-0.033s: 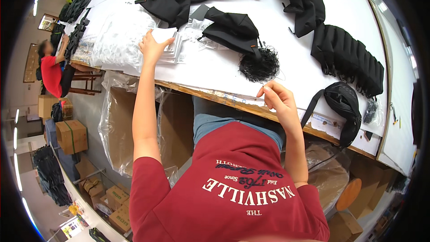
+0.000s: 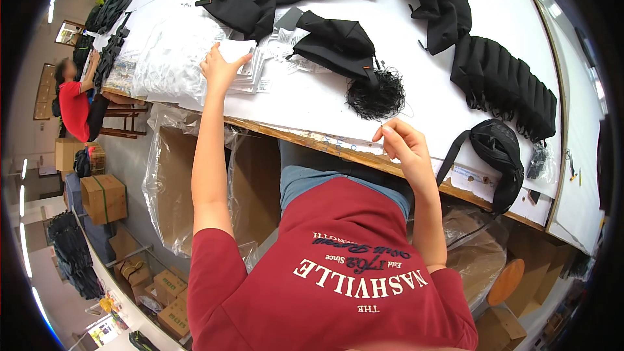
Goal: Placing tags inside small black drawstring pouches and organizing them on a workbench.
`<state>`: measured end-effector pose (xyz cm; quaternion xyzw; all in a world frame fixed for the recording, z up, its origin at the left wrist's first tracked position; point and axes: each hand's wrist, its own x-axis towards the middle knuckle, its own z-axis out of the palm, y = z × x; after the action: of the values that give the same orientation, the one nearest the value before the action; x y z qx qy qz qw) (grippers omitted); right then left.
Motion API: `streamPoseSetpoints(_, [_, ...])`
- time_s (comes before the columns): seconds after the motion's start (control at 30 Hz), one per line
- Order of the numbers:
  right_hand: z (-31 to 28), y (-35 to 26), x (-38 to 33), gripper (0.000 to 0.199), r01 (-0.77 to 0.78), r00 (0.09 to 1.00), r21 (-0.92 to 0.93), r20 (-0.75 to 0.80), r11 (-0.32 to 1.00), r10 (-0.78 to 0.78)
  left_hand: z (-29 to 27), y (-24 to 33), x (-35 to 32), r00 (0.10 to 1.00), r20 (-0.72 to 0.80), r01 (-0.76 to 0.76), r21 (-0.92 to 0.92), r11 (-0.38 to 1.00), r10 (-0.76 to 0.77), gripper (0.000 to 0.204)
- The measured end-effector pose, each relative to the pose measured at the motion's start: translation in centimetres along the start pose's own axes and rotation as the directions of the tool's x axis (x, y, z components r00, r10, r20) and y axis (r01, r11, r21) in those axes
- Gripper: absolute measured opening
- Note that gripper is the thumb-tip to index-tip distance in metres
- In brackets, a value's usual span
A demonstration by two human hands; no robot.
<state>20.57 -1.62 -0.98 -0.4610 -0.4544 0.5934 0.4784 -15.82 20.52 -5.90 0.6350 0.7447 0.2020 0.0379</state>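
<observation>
My left hand [image 2: 223, 68] rests on a stack of white printed cards [image 2: 250, 77], thumb stretched to the right and fingers spread. Beside it lies a heap of clear plastic bags [image 2: 170, 65]. Close to the table's front edge, my right hand [image 2: 404, 146] pinches with thumb and forefinger a thin black string, which is hard to make out. Just beyond that hand sits a tangled bundle of black strings [image 2: 376, 95]. A black fabric pouch [image 2: 338, 45] lies against the bundle's far side.
More black pouches [image 2: 448, 6] cover the table's far side, with a row of them [image 2: 504, 81] on the right. A black strapped bag [image 2: 497, 156] hangs over the front edge. A person in red [image 2: 75, 104] sits at far left; cardboard boxes [image 2: 104, 198] stand on the floor.
</observation>
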Motion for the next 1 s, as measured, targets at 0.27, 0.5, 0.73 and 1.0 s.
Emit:
streamPoseSetpoints(0.27, [-0.1, 0.4, 0.0, 0.023, 0.021, 1.0, -0.031, -0.02, 0.999, -0.022, -3.7, 5.1, -4.2, 0.983, -0.182, -0.094, -0.513, 0.853, 0.0, 0.072])
streamPoseSetpoints(0.5, [2.7, -1.8, 1.9, 0.016, 0.225, 0.967, -0.178, -0.081, 0.958, -0.242, -6.1, 14.2, -17.5, 0.931, 0.182, 0.152, -0.982, 0.115, 0.316, 0.062])
streamPoseSetpoints(0.73, [3.3, -1.6, 1.6, 0.011, 0.361, 0.893, -0.512, -0.053, 0.779, -0.448, -5.4, 16.1, -20.8, 0.877, 0.359, 0.35, -0.933, 0.085, 0.32, 0.03])
streamPoseSetpoints(1.0, [2.8, -1.2, 1.1, 0.007, 0.312, 0.916, -0.547, -0.045, 0.777, -0.399, -5.8, 16.2, -20.8, 0.907, 0.086, -0.08, -0.926, 0.368, 0.412, 0.025])
